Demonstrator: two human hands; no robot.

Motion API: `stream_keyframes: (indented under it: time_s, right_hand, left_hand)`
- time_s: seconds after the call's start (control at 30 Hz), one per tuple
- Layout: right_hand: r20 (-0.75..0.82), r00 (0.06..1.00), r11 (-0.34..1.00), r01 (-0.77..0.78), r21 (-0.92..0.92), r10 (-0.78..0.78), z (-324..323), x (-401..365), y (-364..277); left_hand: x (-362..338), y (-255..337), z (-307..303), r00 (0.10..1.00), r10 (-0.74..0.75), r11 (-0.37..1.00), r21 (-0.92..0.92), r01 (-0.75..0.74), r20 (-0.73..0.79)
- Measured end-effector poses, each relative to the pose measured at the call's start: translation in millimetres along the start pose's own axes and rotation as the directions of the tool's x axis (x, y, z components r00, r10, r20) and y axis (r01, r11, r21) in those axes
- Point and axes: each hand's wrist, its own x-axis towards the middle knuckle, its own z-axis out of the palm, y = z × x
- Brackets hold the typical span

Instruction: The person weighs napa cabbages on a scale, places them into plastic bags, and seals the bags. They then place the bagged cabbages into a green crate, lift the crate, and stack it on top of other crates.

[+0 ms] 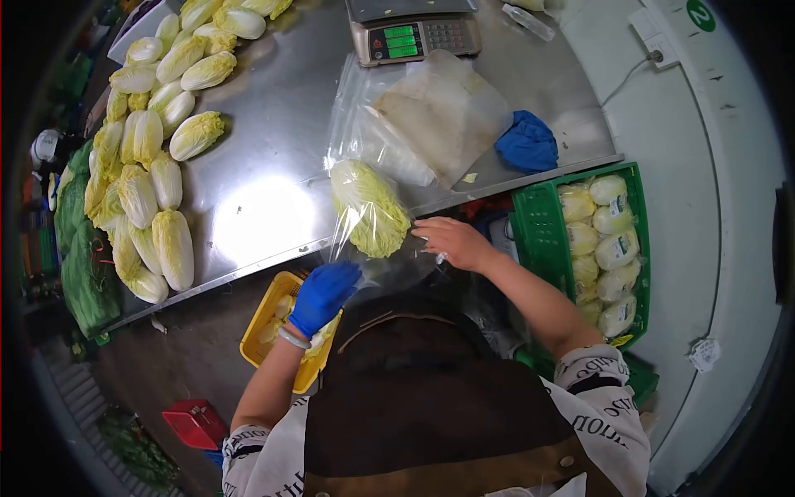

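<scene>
A napa cabbage [364,207] lies inside a clear plastic bag [341,242] at the front edge of the steel table, its leafy end towards me. My left hand [325,296], in a blue glove, is at the bag's near left side, fingers together on the film. On the other side, my bare right hand [454,242], with a ring on it, grips the bag's edge beside the cabbage's leafy end. Thin film spans the space between both hands. Part of each grip is hard to make out through the shine.
Many loose napa cabbages [139,195] cover the left of the steel table [273,141]. A scale [414,33], a stack of clear bags [447,108] and a crumpled blue glove [527,142] lie beyond. A green crate [642,248] holds wrapped cabbages; a yellow basket [255,331] stands below.
</scene>
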Motion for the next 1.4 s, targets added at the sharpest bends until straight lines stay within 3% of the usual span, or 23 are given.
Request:
stream_keyframes:
  time_s: [0.07, 0.13, 0.2, 0.23, 0.3, 0.4, 0.47, 0.57, 0.6, 0.63, 0.7, 0.73, 0.8, 0.83, 0.93, 1.0, 1.03, 1.07, 1.13, 1.2, 1.27, 1.33, 1.4]
  right_hand:
    - [0.084, 0.961, 0.901, -0.277, 0.333, 0.264, -10.1, 4.4, -4.1]
    - [0.176, 0.919, 0.759, -0.391, 0.521, 0.353, -11.4, 15.6, 5.1]
    - [0.268, 0.847, 0.583, -0.516, 0.628, 0.46, -11.4, 32.7, 7.4]
    - [0.336, 0.724, 0.264, -0.578, 0.772, 0.602, -6.4, 37.0, 0.9]
    - [0.345, 0.632, 0.158, -0.602, 0.783, 0.694, 15.0, 39.2, 8.8]
    - [0.211, 0.494, 0.206, -0.661, 0.722, 0.844, 55.6, 40.2, 11.3]
    - [-0.049, 0.581, 0.541, -0.721, 0.432, 0.813, 74.3, 46.4, 11.6]
    - [0.19, 0.406, 0.244, -0.797, 0.553, 0.894, 60.6, 46.8, 11.0]
    - [0.283, 0.337, 0.107, -0.791, 0.602, 0.898, 52.9, 45.1, 12.4]
    - [0.112, 0.324, 0.21, -0.801, 0.56, 0.939, 58.0, 35.5, 24.1]
    - [-0.289, 0.552, 0.623, -0.689, 0.371, 0.782, 40.8, 32.9, -0.3]
    - [-0.446, 0.646, 0.774, -0.597, 0.21, 0.62, 28.5, 34.2, -17.6]
    - [-0.227, 0.959, 0.957, -0.217, -0.194, 0.172, 12.4, 44.5, -44.9]
    - [-0.08, 0.988, 0.956, -0.151, -0.252, 0.135, 16.6, 52.2, -54.5]
    - [-0.159, 0.977, 0.937, -0.185, -0.295, 0.143, 55.6, 63.6, -32.5]
    - [-0.208, 0.96, 0.973, -0.211, -0.092, 0.188, 60.5, 78.4, -28.5]
    - [-0.26, 0.946, 0.97, -0.225, -0.087, 0.196, 55.2, 83.6, -33.0]
    - [-0.302, 0.922, 0.965, -0.262, -0.024, 0.243, 52.3, 88.0, -34.1]
    - [-0.411, 0.793, 0.893, -0.401, 0.204, 0.45, 34.9, 95.6, -38.9]
    - [-0.19, 0.671, 0.668, -0.583, 0.462, 0.717, -9.8, 98.8, -42.2]
    - [-0.212, 0.52, 0.524, -0.58, 0.624, 0.827, -33.7, 83.9, -39.3]
    - [-0.155, 0.323, 0.295, -0.448, 0.844, 0.934, -63.2, 70.1, -44.8]
    - [0.031, 0.128, -0.015, -0.125, 0.992, 0.991, -95.9, 38.2, -68.1]
  left_hand:
    - [-5.0, -6.5, -8.6, 0.959, -0.282, 0.88, -0.395, 0.263, 0.008]
    - [-6.0, -18.5, -17.4, 0.808, -0.53, 0.429, -0.742, 0.516, 0.256]
    - [6.1, -25.4, -19.1, 0.74, -0.617, 0.234, -0.835, 0.498, 0.269]
    - [10.9, -32.3, -17.6, 0.7, -0.647, 0.164, -0.842, 0.514, 0.302]
    - [16.5, -42.8, -4.6, 0.579, -0.73, -0.019, -0.857, 0.515, 0.364]
    - [5.4, -69.3, 52.2, 0.389, -0.851, -0.1, -0.836, 0.54, 0.353]
    - [1.9, -83.1, 69.9, 0.373, -0.867, -0.073, -0.823, 0.563, 0.332]
    - [3.8, -91.2, 69.2, 0.38, -0.822, -0.137, -0.796, 0.59, 0.423]
    - [-4.5, -102.7, 78.5, 0.46, -0.827, 0.024, -0.798, 0.602, 0.322]
    - [-18.2, -120.0, 100.7, 0.541, -0.811, 0.183, -0.782, 0.596, 0.223]
    - [-5.1, -110.2, 75.0, 0.41, -0.754, -0.286, -0.819, 0.498, 0.513]
    - [4.0, -103.1, 68.6, 0.407, -0.749, -0.33, -0.828, 0.453, 0.522]
    - [11.9, -94.9, 64.3, 0.398, -0.74, -0.414, -0.834, 0.366, 0.542]
    - [0.9, -107.1, 75.4, 0.46, -0.702, -0.423, -0.838, 0.344, 0.543]
    - [10.7, -102.0, 66.9, 0.324, -0.793, -0.353, -0.823, 0.446, 0.516]
    - [29.0, -102.9, 42.0, 0.378, -0.886, 0.15, -0.606, 0.781, 0.267]
    - [30.8, -102.2, 29.2, 0.45, -0.884, 0.275, -0.637, 0.72, 0.128]
    - [32.5, -110.2, 21.8, 0.549, -0.83, 0.544, -0.362, 0.757, -0.1]
    - [54.2, -114.7, -1.6, 0.72, -0.583, 0.812, -0.302, 0.5, -0.376]
    - [119.6, -61.5, -57.6, 0.925, -0.268, 0.96, 0.008, 0.281, -0.269]
    - [131.4, -102.5, -57.2, 0.846, -0.458, 0.474, -0.73, 0.492, 0.273]
    - [173.7, -68.4, -60.5, 0.859, -0.338, 0.352, -0.794, 0.495, 0.385]
    - [210.2, -12.1, -58.0, 0.875, -0.19, 0.59, -0.66, 0.465, 0.446]
